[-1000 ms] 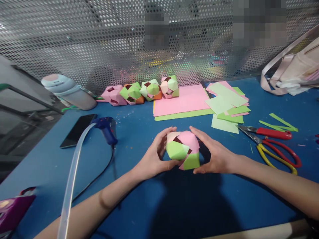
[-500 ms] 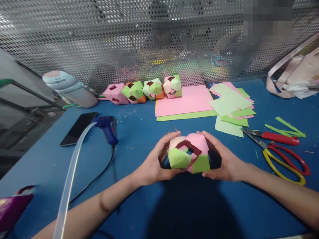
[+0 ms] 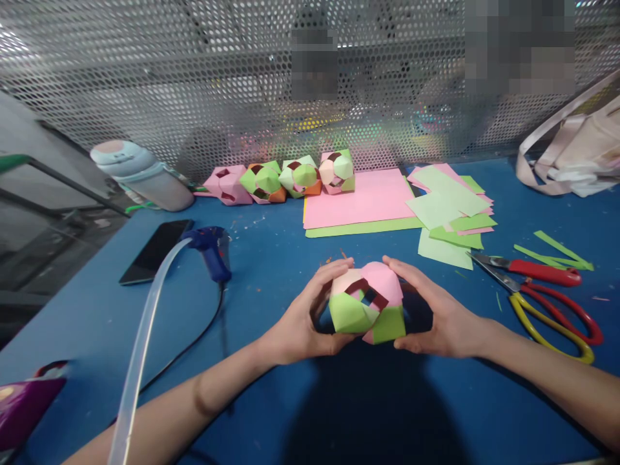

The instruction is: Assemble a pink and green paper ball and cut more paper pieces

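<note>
A pink and green folded paper ball (image 3: 352, 311) with an opening in its front is held low over the blue table, between both hands. My left hand (image 3: 303, 316) curves round its left side, fingers behind and thumb at the lower front. On the opposite side my right hand (image 3: 436, 316) cups it the same way, fingertips at the upper edge and thumb by the lower right corner. Behind it lie sheets of pink paper (image 3: 358, 200) over green, and cut paper pieces (image 3: 448, 197) in a loose pile.
Several finished paper balls (image 3: 300, 175) line the perforated metal panel (image 3: 217, 97). At left are a blue glue gun (image 3: 212, 252) with a long glue stick, a phone (image 3: 155, 252) and a bottle (image 3: 145, 175). Scissors (image 3: 547, 323), red-handled pliers (image 3: 545, 270) and green strips (image 3: 557, 250) lie right.
The paper ball has turned slightly in my hands, so its opening sits differently. My right fingertips have shifted a little left over it. The whole view has moved slightly.
</note>
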`<state>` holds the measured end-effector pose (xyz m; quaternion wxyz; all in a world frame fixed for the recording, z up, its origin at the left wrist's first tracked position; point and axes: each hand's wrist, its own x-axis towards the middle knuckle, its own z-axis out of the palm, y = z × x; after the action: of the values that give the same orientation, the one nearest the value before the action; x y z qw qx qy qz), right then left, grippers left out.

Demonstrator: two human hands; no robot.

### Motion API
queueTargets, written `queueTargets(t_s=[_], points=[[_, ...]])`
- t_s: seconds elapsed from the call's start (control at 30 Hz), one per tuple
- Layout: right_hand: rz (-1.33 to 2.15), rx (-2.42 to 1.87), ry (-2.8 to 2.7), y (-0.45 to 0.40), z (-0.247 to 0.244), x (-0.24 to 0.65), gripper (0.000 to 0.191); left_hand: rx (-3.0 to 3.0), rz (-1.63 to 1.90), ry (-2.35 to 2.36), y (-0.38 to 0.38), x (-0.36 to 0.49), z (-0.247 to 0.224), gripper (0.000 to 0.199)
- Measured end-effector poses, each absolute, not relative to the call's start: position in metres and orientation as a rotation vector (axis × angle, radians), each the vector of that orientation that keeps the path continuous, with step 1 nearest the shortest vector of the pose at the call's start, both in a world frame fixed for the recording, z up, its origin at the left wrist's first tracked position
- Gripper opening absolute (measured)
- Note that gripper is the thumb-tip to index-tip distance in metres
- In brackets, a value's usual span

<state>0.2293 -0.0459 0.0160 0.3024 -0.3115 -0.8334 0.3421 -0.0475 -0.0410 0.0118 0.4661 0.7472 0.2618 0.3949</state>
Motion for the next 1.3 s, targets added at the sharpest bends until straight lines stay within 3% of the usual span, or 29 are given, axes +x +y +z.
queueTargets(t_s=[0.2, 1.3], points=[[0.705, -0.781, -2.347, -0.042, 0.018, 0.228, 0.114, 1.853, 0.948, 0.631, -0.042, -0.047, 0.013, 0.088], [0.671, -0.738, -2.502, -0.044, 0.034, 0.235, 0.106, 2.132, 0.959, 0.609, -0.044, -0.048, 0.017, 0.089]])
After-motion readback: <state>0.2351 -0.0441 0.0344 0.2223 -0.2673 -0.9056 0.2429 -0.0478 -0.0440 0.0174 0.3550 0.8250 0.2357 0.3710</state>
